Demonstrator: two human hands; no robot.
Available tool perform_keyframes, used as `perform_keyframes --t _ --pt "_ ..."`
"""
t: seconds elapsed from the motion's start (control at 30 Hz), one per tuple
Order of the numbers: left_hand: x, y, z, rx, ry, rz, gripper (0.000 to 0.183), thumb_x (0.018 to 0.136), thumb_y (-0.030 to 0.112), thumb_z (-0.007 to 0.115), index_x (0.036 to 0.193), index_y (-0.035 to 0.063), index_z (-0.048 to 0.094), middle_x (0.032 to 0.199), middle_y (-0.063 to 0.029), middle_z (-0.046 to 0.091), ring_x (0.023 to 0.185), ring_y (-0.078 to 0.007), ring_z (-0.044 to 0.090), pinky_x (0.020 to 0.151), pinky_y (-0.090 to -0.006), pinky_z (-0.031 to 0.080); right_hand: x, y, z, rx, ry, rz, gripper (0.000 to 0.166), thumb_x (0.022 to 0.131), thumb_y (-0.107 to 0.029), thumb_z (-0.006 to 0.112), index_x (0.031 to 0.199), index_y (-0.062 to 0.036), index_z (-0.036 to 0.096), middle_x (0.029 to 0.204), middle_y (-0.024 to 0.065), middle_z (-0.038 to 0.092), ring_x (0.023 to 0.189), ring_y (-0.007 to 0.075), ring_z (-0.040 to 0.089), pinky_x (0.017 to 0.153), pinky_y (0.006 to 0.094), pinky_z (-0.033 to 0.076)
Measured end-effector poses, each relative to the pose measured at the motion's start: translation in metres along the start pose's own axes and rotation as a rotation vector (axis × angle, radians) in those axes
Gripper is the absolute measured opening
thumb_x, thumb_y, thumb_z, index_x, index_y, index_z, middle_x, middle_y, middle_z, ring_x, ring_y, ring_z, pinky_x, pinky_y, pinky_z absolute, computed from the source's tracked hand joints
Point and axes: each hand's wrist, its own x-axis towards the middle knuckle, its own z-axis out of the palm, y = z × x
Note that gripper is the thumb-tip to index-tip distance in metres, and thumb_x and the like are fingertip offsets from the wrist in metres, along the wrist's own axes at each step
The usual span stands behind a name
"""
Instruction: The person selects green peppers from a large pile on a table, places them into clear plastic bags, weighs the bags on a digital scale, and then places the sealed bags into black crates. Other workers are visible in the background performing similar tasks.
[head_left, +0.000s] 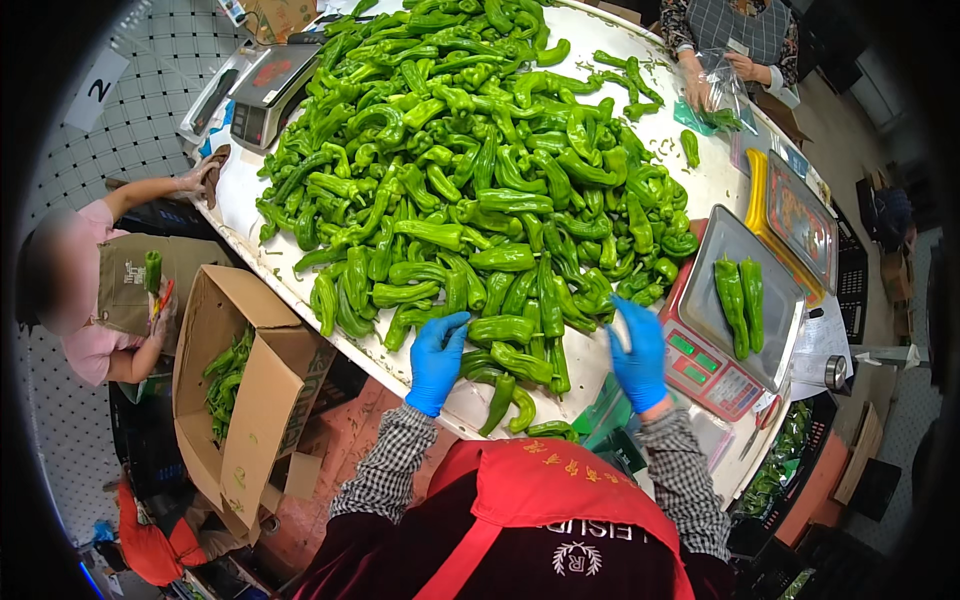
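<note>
A large heap of green peppers (465, 172) covers the middle of the white table (360, 352). My left hand (437, 360), in a blue glove, is at the heap's near edge, fingers parted beside a pepper (500, 328); whether it touches that pepper cannot be told. To the right, my right hand (637, 352), also blue-gloved, is apart from the peppers with nothing visible in it, slightly blurred. Right of it stands a red digital scale (709, 371), with two long green peppers (739, 306) on its metal tray (780, 292). Green plastic bags (607, 416) lie below my right hand.
A co-worker at left holds a pepper and red-handled scissors (161, 298) near an open cardboard box (259, 405). Another co-worker at top right handles a clear bag (720, 94). A second scale (274, 94), a yellow-framed scale (787, 217) and scissors (761, 424) are at the table's edges.
</note>
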Motion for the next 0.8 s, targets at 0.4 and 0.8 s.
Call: perform_keyframes --t 0.4,0.8 --pt "-0.007 0.012 0.028 0.118 -0.073 0.275 0.028 0.087 0.007 0.069 0.115 0.0078 0.068 0.089 -0.0093 0.062 0.082 -0.0243 0.060 0.075 -0.0347 0.050 -0.021 0.016 0.088 0.789 -0.196 0.590 0.060 0.091 -0.022 0.069 0.144 -0.0051 0.046 0.103 0.0121 0.069 0.076 0.0167 0.064 0.072 0.0276 0.052" --pt "-0.031 0.027 0.046 0.509 -0.354 0.645 0.047 0.077 0.014 0.074 0.122 0.0074 0.063 0.108 -0.0106 0.062 0.102 -0.0314 0.058 0.085 -0.0429 0.047 -0.049 -0.006 0.010 0.822 -0.033 0.676 0.067 0.096 -0.026 0.062 0.155 -0.0140 0.030 0.105 0.0125 0.066 0.085 0.0171 0.065 0.076 0.0294 0.052"
